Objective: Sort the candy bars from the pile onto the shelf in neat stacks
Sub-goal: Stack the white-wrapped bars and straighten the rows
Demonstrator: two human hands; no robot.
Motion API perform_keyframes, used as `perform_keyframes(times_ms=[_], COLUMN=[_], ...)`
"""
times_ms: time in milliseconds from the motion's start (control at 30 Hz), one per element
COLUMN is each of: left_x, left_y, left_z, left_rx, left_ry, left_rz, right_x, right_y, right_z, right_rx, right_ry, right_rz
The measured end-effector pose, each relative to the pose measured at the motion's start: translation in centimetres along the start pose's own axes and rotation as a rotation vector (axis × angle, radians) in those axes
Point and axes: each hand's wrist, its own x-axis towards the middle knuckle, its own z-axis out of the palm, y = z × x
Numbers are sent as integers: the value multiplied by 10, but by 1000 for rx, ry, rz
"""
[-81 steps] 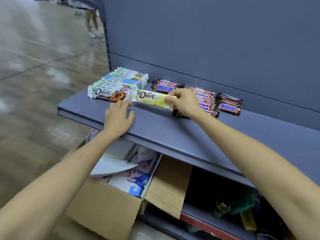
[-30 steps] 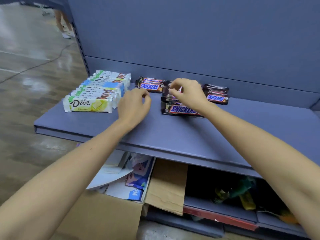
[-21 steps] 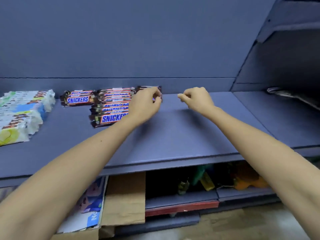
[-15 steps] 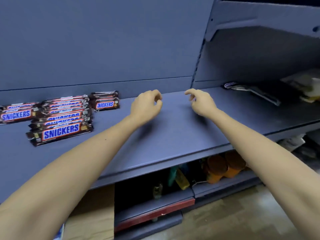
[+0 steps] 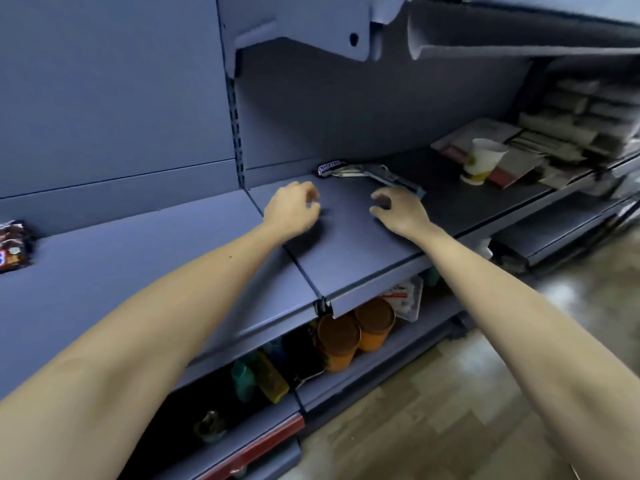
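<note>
Both my arms reach over the blue-grey shelf [image 5: 346,258]. My left hand [image 5: 292,209] hovers above the shelf with fingers loosely curled and nothing in it. To its right, my right hand [image 5: 398,211] also hangs loosely curled and holds nothing. Beyond the hands, against the back panel, lies a small pile of candy bars [image 5: 363,173], with a dark Snickers bar [image 5: 330,167] at its left end. The pile is a short way past both hands. At the far left edge, the end of the sorted Snickers stacks [image 5: 14,245] shows.
A white paper cup [image 5: 483,161] and stacked papers and boxes [image 5: 571,133] sit on the shelf at the right. An upper shelf bracket [image 5: 311,32] hangs overhead. Orange cans [image 5: 356,332] and bottles stand on the lower shelf. Tiled floor lies at the lower right.
The view and both hands have swung right, away from the sorted Dove and Snickers stacks, toward the pile on the adjoining shelf section. The right hand let go of the Dove bar earlier.
</note>
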Motion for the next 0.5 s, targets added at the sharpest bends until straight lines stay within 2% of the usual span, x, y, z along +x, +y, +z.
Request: perform_keyframes(times_ms=[200, 500], left_x=[43, 89], left_y=[11, 24], left_z=[29, 56], left_rx=[136, 219], left_ry=[-56, -143], left_rz=[4, -97], right_x=[12, 46], right_y=[40, 85], right_z=[-16, -21], right_rx=[-21, 6], right_ry=[7, -14], right_rz=[38, 127])
